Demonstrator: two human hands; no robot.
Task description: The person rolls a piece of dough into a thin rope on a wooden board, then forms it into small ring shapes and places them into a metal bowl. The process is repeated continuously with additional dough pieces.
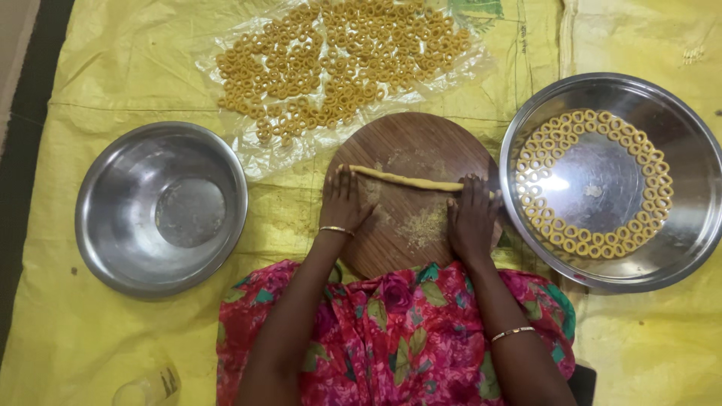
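Fingers (342, 188) of both hands flat, extended, palms down on dough rope (410, 181) across wooden board (406, 143)

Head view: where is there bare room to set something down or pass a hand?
Bare: the yellow sheet below the bowl, the strip between bowl and board, the sheet below the tray, and the tray's centre. Crowded: the plastic covered with rings, and the board, where left hand and right hand press a dough rope.
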